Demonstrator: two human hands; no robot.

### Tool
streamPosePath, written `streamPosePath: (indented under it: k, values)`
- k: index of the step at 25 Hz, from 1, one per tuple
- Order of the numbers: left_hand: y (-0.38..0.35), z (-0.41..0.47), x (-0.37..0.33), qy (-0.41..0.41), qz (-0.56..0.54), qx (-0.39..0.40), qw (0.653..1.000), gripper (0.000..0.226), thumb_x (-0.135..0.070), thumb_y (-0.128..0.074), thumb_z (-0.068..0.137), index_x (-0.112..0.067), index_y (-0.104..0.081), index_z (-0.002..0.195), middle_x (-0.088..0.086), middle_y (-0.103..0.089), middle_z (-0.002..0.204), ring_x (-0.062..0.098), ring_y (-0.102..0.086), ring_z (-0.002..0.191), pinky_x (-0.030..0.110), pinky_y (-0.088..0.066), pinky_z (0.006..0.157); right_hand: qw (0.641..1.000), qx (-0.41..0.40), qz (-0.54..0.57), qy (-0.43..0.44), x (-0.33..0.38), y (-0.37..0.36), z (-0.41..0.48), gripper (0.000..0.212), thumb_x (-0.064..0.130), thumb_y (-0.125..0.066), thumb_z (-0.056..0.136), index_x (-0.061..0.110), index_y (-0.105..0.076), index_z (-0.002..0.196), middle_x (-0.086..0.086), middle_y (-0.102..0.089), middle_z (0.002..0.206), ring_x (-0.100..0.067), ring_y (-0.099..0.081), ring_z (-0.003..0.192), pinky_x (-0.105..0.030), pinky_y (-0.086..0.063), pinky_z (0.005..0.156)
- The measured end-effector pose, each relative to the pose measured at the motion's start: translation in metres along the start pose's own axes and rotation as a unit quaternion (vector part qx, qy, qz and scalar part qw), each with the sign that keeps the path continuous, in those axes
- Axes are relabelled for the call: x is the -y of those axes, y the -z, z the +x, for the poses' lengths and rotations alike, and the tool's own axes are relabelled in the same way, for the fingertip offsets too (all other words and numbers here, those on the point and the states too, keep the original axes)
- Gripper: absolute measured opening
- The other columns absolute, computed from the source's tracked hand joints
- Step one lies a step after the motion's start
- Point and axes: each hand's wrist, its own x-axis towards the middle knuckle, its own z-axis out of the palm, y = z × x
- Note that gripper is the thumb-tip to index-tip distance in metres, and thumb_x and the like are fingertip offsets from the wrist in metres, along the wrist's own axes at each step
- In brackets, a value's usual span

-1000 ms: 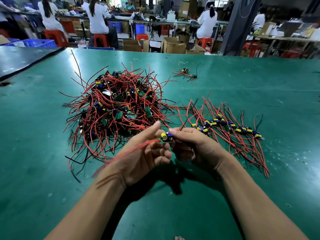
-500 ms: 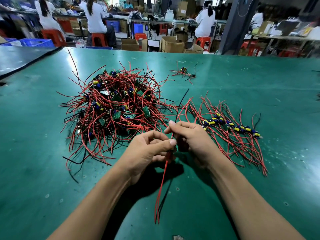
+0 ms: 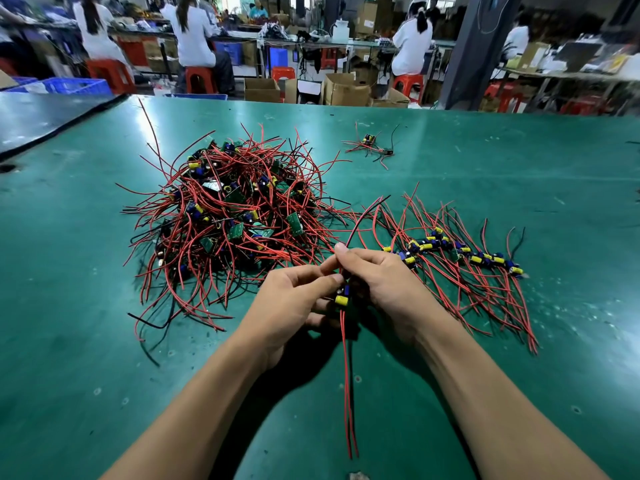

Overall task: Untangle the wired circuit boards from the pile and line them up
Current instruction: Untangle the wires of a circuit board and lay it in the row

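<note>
board (image 3: 343, 295) between both hands (wires dangling)

green table (image 3: 485, 161) | tangled pile (image 3: 228, 220) | lined-up row (image 3: 460, 252) | small stray bundle (image 3: 372, 145)

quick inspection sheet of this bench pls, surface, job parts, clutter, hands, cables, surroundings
surface: green table, scuffed and speckled
job's things: tangled pile at left; lined-up row at right; one board held between the hands
clutter: small stray bundle farther back
grippers: left hand and right hand both pinch the board
cables: red wires hang from the board toward the person
surroundings: seated workers, red stools, cardboard boxes behind
</note>
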Motion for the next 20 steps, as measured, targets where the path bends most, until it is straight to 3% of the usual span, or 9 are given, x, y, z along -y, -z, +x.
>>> streamPosePath:
  k: [2,5,7,12,14,16,17,20]
  values:
    - [0.0,0.0,0.002,-0.017,0.028,-0.016,0.999,0.017,-0.004,-0.06,0.093,0.011,-0.064,0.101,0.017,-0.069,0.074,0.018,-0.065,0.052,0.022,-0.051,0.044,1.0,-0.002,-0.028,0.012,-0.002,0.001,0.001,0.022,0.032,-0.073,0.09,0.011,-0.077,0.092,-0.013,-0.072,0.086,-0.025,-0.068,0.075,-0.044,-0.062,0.077]
    - [0.002,0.0,0.003,-0.039,0.056,-0.021,0.997,0.015,-0.008,-0.06,0.094,0.004,-0.07,0.093,0.02,-0.072,0.083,0.023,-0.07,0.064,0.023,-0.054,0.049,0.998,-0.004,-0.063,0.009,-0.002,0.002,0.001,0.013,0.024,-0.077,0.087,0.014,-0.076,0.096,-0.01,-0.072,0.093,-0.02,-0.07,0.082,-0.037,-0.061,0.079]
    - [0.003,-0.002,0.004,-0.052,0.076,-0.017,0.996,0.015,-0.008,-0.062,0.093,0.002,-0.072,0.09,0.016,-0.074,0.079,0.021,-0.07,0.063,0.021,-0.053,0.049,0.996,0.004,-0.086,-0.017,-0.002,0.003,0.002,0.018,0.027,-0.073,0.091,0.009,-0.076,0.096,-0.011,-0.073,0.094,-0.024,-0.07,0.085,-0.042,-0.058,0.087]
    - [0.006,0.001,0.003,-0.043,0.059,-0.01,0.997,0.013,0.0,-0.062,0.09,0.0,-0.071,0.082,0.014,-0.071,0.073,0.02,-0.069,0.056,0.023,-0.053,0.047,0.994,-0.036,-0.105,-0.021,-0.005,0.0,0.005,0.028,0.035,-0.069,0.094,0.009,-0.079,0.088,-0.018,-0.074,0.087,-0.035,-0.069,0.081,-0.046,-0.056,0.086]
    - [0.007,0.0,0.001,-0.026,0.049,0.016,0.998,0.012,0.001,-0.063,0.089,0.0,-0.071,0.079,0.014,-0.071,0.071,0.019,-0.068,0.053,0.022,-0.052,0.046,0.996,-0.041,-0.076,-0.027,-0.004,0.0,0.006,0.029,0.035,-0.067,0.095,0.011,-0.079,0.084,-0.014,-0.07,0.07,-0.026,-0.066,0.06,-0.034,-0.059,0.062]
    - [0.007,-0.002,0.001,-0.013,0.062,0.042,0.997,0.011,0.002,-0.064,0.088,0.001,-0.069,0.078,0.014,-0.069,0.069,0.016,-0.065,0.049,0.018,-0.049,0.043,0.993,-0.092,-0.075,-0.017,-0.002,0.007,0.011,0.032,0.033,-0.065,0.097,0.012,-0.079,0.078,0.001,-0.05,0.054,-0.008,-0.04,0.037,-0.017,-0.034,0.038]
    - [0.007,-0.003,0.001,-0.008,0.073,0.052,0.996,0.011,0.002,-0.064,0.087,0.0,-0.07,0.078,0.015,-0.069,0.068,0.017,-0.065,0.05,0.018,-0.049,0.043,0.99,-0.12,-0.068,-0.01,0.0,0.011,0.013,0.033,0.031,-0.065,0.097,0.012,-0.078,0.074,0.004,-0.043,0.057,-0.005,-0.03,0.036,-0.015,-0.025,0.036]
    - [0.006,-0.003,0.0,0.001,0.093,0.067,0.993,0.013,0.001,-0.065,0.087,-0.002,-0.071,0.076,0.015,-0.069,0.069,0.019,-0.065,0.052,0.018,-0.048,0.044,0.987,-0.161,0.014,-0.005,0.0,0.017,0.019,0.04,0.027,-0.064,0.098,0.011,-0.076,0.063,0.004,-0.04,0.061,-0.004,-0.025,0.037,-0.016,-0.02,0.033]
